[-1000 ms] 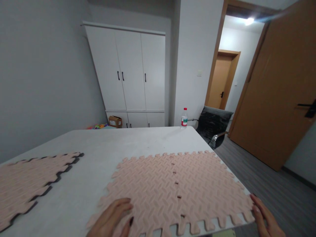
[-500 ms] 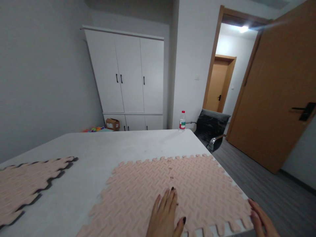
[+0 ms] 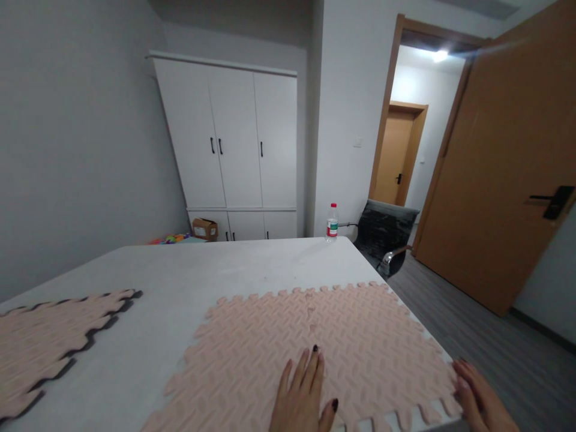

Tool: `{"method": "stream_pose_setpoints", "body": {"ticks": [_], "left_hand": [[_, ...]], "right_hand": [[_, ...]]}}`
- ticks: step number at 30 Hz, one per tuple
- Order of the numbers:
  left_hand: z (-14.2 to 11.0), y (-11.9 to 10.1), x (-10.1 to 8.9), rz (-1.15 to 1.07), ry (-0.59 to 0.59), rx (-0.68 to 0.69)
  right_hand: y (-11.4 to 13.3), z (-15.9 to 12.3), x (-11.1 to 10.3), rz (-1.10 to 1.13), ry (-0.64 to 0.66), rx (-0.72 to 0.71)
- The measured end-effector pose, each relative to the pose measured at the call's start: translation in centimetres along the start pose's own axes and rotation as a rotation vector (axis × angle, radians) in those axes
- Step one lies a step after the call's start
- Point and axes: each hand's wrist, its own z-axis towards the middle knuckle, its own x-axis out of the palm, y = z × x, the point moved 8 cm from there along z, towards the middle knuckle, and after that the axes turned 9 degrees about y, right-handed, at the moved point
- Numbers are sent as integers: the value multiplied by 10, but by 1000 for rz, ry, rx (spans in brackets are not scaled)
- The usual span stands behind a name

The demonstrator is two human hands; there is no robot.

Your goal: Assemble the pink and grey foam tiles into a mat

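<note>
Left hand (image 3: 297,399), spread open, is apparently pressing the seam (image 3: 311,312) of the pink mat (image 3: 243,348) on the table (image 3: 216,264), right hand (image 3: 483,399) touching its edge, grip indeterminable; closure probably requires even pressure.

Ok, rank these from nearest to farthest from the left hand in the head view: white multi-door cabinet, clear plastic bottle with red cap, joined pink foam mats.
1. Joined pink foam mats: directly under the left hand.
2. Clear plastic bottle with red cap: far right corner of the white table.
3. White multi-door cabinet: beyond the table, left.
</note>
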Motion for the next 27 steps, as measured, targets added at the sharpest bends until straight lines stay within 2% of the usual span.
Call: {"method": "stream_pose_setpoints", "body": {"ticks": [3, 5, 7, 9, 11, 13, 15, 18, 22, 27], "left_hand": [[1, 1, -7, -4, -8, -46], [1, 1, -12, -8, -27, -66], [1, 0, -16, 27, -65, -55], [0, -3, -18, 92, -113, -25], [-1, -4, -16, 150, -153, -11], [-2, -2, -9, 181, -163, -15], [-3, 0, 0, 195, -160, -23], [-4, 1, 12, 190, -164, -19], [-4, 3, 23, 158, -148, -25], [-4, 0, 22, 165, -116, -31]], "right_hand": [[64, 23, -7, 9, -52, -97], [133, 44, 7, 72, 38, -245], [208, 62, 37, 93, 185, -420], [273, 75, 78, 44, 337, -567], [316, 79, 128, -78, 493, -672], [331, 82, 175, -194, 593, -659], [326, 80, 214, -272, 682, -600], [308, 74, 247, -306, 756, -530], [300, 72, 252, -294, 741, -528], [303, 70, 246, -307, 727, -529]]}}
